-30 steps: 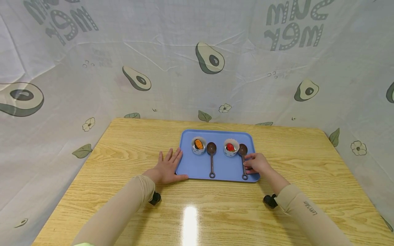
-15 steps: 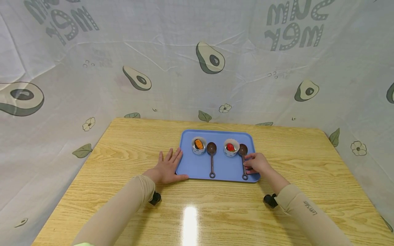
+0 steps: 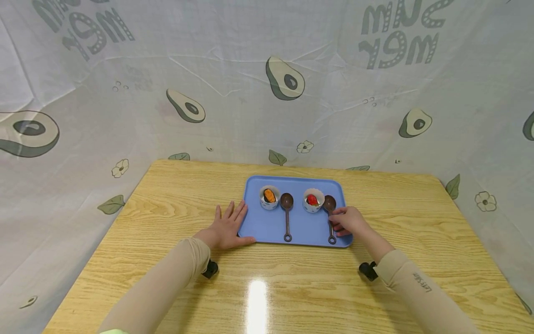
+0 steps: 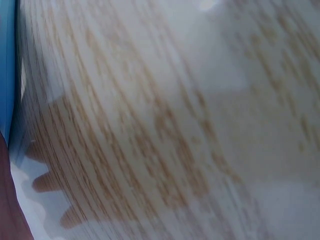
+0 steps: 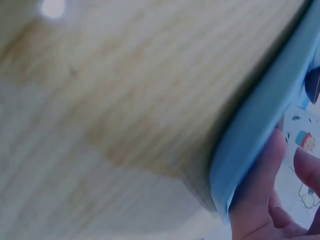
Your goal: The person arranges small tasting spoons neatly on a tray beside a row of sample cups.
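Observation:
On the wooden table lies a blue tray. My left hand is spread flat with fingertips at its left edge. At the tray's right side, my right hand hovers by the handle of a dark brown spoon, thumb and fingers right at the handle. In the right wrist view a gap shows between fingertip and thumb, with nothing pinched there. Left of that spoon stands a patterned paper cup holding a red-topped sushi piece. A second brown spoon lies farther left.
Another paper cup with an orange-topped sushi piece stands at the tray's left. Printed avocado cloth hangs behind and beside the table. Black wrist cameras sit under both forearms.
My right fingers have shifted slightly up along the spoon's handle and loosened. The spoons, cups, tray and my left hand look unmoved.

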The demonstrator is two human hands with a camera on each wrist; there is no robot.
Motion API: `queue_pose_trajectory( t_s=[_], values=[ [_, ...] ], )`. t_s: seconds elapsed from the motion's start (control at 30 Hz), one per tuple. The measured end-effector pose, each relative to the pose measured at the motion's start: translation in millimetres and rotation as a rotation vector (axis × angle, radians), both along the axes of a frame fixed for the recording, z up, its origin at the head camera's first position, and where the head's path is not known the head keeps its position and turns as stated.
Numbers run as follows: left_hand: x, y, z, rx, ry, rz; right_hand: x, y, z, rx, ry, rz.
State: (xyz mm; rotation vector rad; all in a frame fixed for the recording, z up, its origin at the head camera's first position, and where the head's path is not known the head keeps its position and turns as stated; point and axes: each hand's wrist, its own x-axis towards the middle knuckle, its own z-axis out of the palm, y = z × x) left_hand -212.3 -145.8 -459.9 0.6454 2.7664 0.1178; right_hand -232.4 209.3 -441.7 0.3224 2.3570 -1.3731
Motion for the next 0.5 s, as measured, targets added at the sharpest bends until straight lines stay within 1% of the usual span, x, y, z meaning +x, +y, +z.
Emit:
queue_pose_trajectory(
  t_s=[0.2, 0.33, 0.37, 0.4, 0.43, 0.5],
  values=[
    [-2.9, 1.2, -0.5, -0.01, 0.002, -0.004, -0.7, 5, 7.8, 0.062, 0.036, 0.028],
    [-3.7, -2.4, -5.5, 0.011, 0.0, 0.001, -0.2, 6, 11.0, 0.11, 0.08, 0.034],
    [-3.8, -4.3, -7.4, 0.029, 0.002, 0.004, -0.2, 6, 11.6, 0.138, 0.105, 0.042],
    [-3.6, -6.2, -8.8, 0.044, 0.001, 0.011, -0.2, 7, 12.6, 0.181, 0.15, 0.056],
    [-3.5, -8.5, -9.6, 0.085, 0.003, 0.02, 0.1, 7, 13.7, 0.228, 0.198, 0.069],
    [-3.5, -13.2, -11.0, 0.154, 0.029, 0.045, 2.2, 7, 16.7, 0.337, 0.307, 0.107]
  ],
)
